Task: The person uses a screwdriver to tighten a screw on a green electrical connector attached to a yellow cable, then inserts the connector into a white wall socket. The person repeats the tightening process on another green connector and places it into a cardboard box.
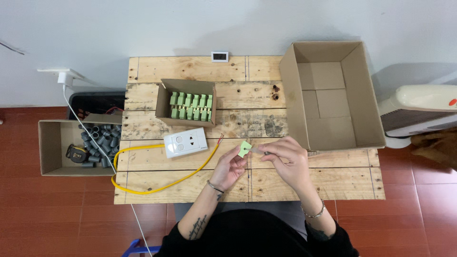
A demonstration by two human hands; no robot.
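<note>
Hands meet over the near edge of a wooden pallet table [190, 185]. The left hand [229, 167] pinches a small green terminal block [244, 148] between thumb and fingertips; the right hand [285, 159] grips a thin screwdriver [257, 150] whose tip touches the block. Just beyond lie a yellow cable [164, 186] and a white switch-and-socket plate [185, 142]. Farther back, a small carton [186, 102] holds more green blocks, beside a large open cardboard box [333, 95].
</note>
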